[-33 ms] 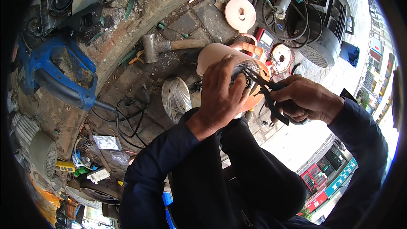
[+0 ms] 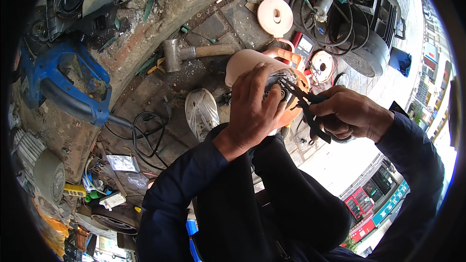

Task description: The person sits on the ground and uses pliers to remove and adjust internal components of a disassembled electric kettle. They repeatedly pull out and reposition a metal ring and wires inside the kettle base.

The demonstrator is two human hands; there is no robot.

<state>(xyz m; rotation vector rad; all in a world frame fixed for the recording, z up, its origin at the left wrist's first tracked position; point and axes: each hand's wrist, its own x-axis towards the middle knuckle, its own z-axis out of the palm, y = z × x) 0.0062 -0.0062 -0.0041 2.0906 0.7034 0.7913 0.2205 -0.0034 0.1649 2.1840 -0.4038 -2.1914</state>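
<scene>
Locate peach-orange housing [image 2: 241, 63] at one o'clock, one end uncovered; note left hand [image 2: 253, 106] spread against it, right hand [image 2: 342, 113] at three o'clock clenched around black pliers [image 2: 303, 103], tips at uncovered end. Judge opening done, interior work seemingly unfinished

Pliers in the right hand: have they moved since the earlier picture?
No. Against the hammer on the ground, the pliers show no visible shift in any direction.
</scene>
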